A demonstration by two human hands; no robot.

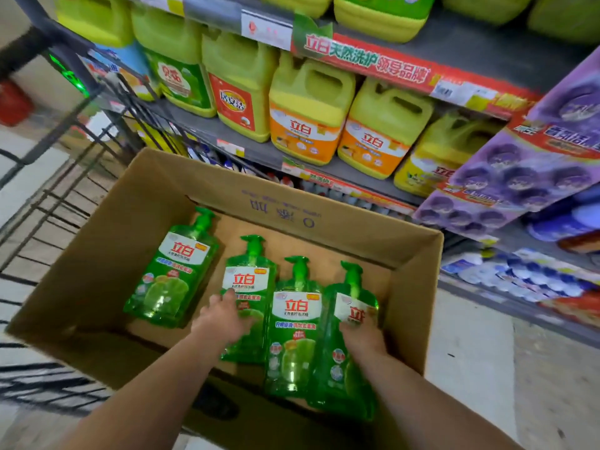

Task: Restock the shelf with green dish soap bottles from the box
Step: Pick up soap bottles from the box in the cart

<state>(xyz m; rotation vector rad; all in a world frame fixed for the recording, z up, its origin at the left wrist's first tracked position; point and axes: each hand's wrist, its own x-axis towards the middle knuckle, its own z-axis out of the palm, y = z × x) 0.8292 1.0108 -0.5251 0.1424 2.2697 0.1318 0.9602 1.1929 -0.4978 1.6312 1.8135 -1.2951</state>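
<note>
Box [324, 219] holds 4 green 立白 bottles [172, 277]; left hand [224, 316] lies flat on 1, right hand [363, 334] grips rightmost bottle [341, 375].

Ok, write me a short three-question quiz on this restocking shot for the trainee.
1. How many green bottles lie in the cardboard box?
2. True or false: the left hand is on the far-left bottle.
3. The right hand is on which bottle? A) far-left B) second from left C) rightmost

Key:
1) Four.
2) False: it is on the second bottle from the left.
3) C, the rightmost bottle.
</note>
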